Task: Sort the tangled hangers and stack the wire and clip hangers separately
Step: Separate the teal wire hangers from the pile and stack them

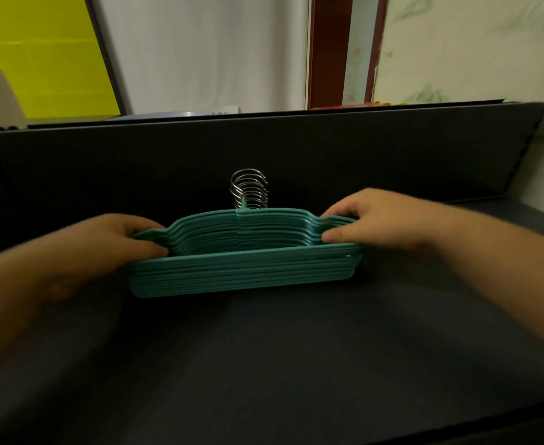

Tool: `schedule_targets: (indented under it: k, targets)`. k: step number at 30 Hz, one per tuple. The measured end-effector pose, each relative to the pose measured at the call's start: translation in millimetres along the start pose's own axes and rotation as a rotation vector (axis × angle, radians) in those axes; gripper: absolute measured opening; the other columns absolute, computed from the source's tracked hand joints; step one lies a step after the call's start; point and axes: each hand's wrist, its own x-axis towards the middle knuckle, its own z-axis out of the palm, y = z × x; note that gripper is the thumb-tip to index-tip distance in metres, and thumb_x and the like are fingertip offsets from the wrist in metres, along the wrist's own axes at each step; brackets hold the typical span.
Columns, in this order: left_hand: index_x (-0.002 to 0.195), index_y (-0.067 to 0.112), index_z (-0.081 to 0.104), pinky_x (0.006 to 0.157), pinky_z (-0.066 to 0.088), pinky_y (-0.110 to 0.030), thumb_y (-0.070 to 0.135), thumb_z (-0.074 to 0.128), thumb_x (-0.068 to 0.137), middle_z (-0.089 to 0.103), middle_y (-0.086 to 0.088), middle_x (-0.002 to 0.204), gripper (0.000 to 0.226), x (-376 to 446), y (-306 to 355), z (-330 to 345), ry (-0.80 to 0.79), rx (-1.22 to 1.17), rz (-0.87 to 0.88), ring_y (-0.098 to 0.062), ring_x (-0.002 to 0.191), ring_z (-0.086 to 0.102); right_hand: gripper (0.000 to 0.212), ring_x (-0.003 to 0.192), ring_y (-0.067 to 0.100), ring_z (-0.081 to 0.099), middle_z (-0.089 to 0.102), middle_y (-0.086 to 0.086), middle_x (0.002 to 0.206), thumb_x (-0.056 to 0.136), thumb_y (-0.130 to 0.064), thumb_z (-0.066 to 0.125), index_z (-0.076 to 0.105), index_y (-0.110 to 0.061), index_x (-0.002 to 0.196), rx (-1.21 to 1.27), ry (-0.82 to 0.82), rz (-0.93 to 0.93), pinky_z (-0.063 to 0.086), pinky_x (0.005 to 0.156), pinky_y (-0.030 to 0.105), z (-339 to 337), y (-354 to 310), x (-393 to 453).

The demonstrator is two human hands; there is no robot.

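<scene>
A dark table (264,364) fills the lower view, with a dark upright panel (135,162) along its far edge. Behind the panel hang a white curtain (200,53), a yellow board (32,43) at the left and a red-brown post (330,49) right of centre; the wall at the right is pale with faint green marks.

On the table, near the middle and close to the panel, lies a neat stack of teal hangers (241,271), their long bars aligned towards the viewer and their shoulders curving behind. Their metal hooks (249,187) rise together at the back of the stack, lined up one behind another.

The left hand (126,236) grips the stack's left end, thumb and fingers curled round the shoulder tips. The right hand (370,220) grips the right end in the same way, fingers over the top and thumb pressed against the near side. Both forearms reach in from the lower corners of the view.
</scene>
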Motion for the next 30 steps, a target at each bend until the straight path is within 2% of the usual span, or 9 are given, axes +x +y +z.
schedule_targets:
  k: [2, 4, 6, 9, 15, 18, 22, 25, 30]
  targets:
    - [0.095, 0.038, 0.070, 0.076, 0.050, -0.024, 0.027, 0.076, 0.079, 0.073, 0.012, 0.088, 0.020, 9.2, 13.8, -13.6, -0.027, 0.376, 0.033, -0.005, 0.082, 0.068, 0.024, 0.088, 0.000, 0.066, 0.071, -0.017, 0.097, 0.084, -0.041, 0.074, 0.072, -0.038, 0.108, -0.352, -0.072, 0.000, 0.055, 0.082, 0.026, -13.1, -14.6, 6.9]
    - [0.096, 0.036, 0.070, 0.071, 0.052, -0.020, 0.033, 0.076, 0.079, 0.070, 0.014, 0.087, 0.019, 18.2, 26.5, -18.2, -0.029, 0.677, 0.074, 0.000, 0.077, 0.066, 0.023, 0.082, 0.004, 0.065, 0.070, -0.013, 0.089, 0.082, -0.042, 0.075, 0.075, -0.031, 0.102, -0.603, -0.046, -0.025, 0.056, 0.079, 0.033, -13.3, -24.5, 17.1]
    - [0.096, 0.032, 0.073, 0.070, 0.053, -0.019, 0.037, 0.075, 0.080, 0.069, 0.013, 0.083, 0.017, 26.3, 31.2, -18.6, -0.043, 0.885, 0.125, 0.003, 0.073, 0.064, 0.021, 0.076, 0.008, 0.064, 0.068, -0.011, 0.081, 0.082, -0.043, 0.075, 0.075, -0.026, 0.094, -0.758, -0.015, -0.060, 0.057, 0.074, 0.035, -7.9, -30.4, 23.0]
    - [0.095, 0.031, 0.073, 0.075, 0.052, -0.021, 0.042, 0.072, 0.081, 0.067, 0.013, 0.082, 0.018, 30.6, 32.2, -18.3, -0.057, 1.041, 0.181, 0.002, 0.074, 0.062, 0.018, 0.073, 0.009, 0.064, 0.068, -0.009, 0.078, 0.083, -0.042, 0.074, 0.074, -0.026, 0.089, -0.836, -0.004, -0.108, 0.059, 0.070, 0.035, -5.1, -30.5, 23.6]
    - [0.094, 0.037, 0.069, 0.078, 0.051, -0.022, 0.042, 0.072, 0.080, 0.066, 0.018, 0.084, 0.015, 36.4, 28.8, -16.6, -0.116, 1.017, 0.215, 0.005, 0.077, 0.061, 0.013, 0.075, 0.006, 0.064, 0.068, -0.011, 0.083, 0.085, -0.036, 0.071, 0.072, -0.028, 0.094, -0.777, -0.101, -0.085, 0.057, 0.069, 0.030, -4.9, -28.6, 28.3]
    - [0.085, 0.039, 0.066, 0.074, 0.051, -0.021, 0.039, 0.074, 0.079, 0.067, 0.016, 0.081, 0.009, 37.4, 26.5, -10.9, -0.093, 0.930, 0.227, 0.004, 0.075, 0.062, 0.011, 0.077, 0.006, 0.063, 0.067, -0.011, 0.084, 0.086, -0.036, 0.071, 0.070, -0.029, 0.094, -0.768, -0.133, -0.074, 0.055, 0.070, 0.028, -4.3, -28.6, 31.5]
    - [0.084, 0.039, 0.066, 0.072, 0.052, -0.023, 0.035, 0.075, 0.079, 0.068, 0.015, 0.081, 0.011, 38.3, 18.8, -11.6, -0.076, 0.866, 0.236, 0.003, 0.075, 0.063, 0.012, 0.077, 0.008, 0.064, 0.068, -0.010, 0.083, 0.085, -0.036, 0.072, 0.072, -0.027, 0.094, -0.784, -0.121, -0.102, 0.057, 0.073, 0.032, -2.2, -27.0, 34.6]
    - [0.085, 0.038, 0.065, 0.072, 0.051, -0.023, 0.033, 0.075, 0.079, 0.068, 0.015, 0.082, 0.013, 37.0, 20.0, -11.3, -0.077, 0.860, 0.236, 0.002, 0.076, 0.063, 0.015, 0.079, 0.006, 0.065, 0.069, -0.011, 0.087, 0.083, -0.036, 0.075, 0.071, -0.029, 0.097, -0.735, -0.160, -0.057, 0.057, 0.073, 0.030, -4.5, -28.9, 35.8]
    - [0.091, 0.030, 0.068, 0.076, 0.055, -0.025, 0.030, 0.072, 0.083, 0.068, 0.010, 0.085, 0.009, 37.1, 21.6, -5.8, -0.173, 0.942, 0.105, -0.003, 0.078, 0.064, 0.012, 0.075, 0.012, 0.063, 0.067, -0.005, 0.085, 0.084, -0.030, 0.075, 0.068, -0.022, 0.090, -0.862, -0.265, 0.087, 0.047, 0.059, 0.025, 3.0, -30.5, 46.4]
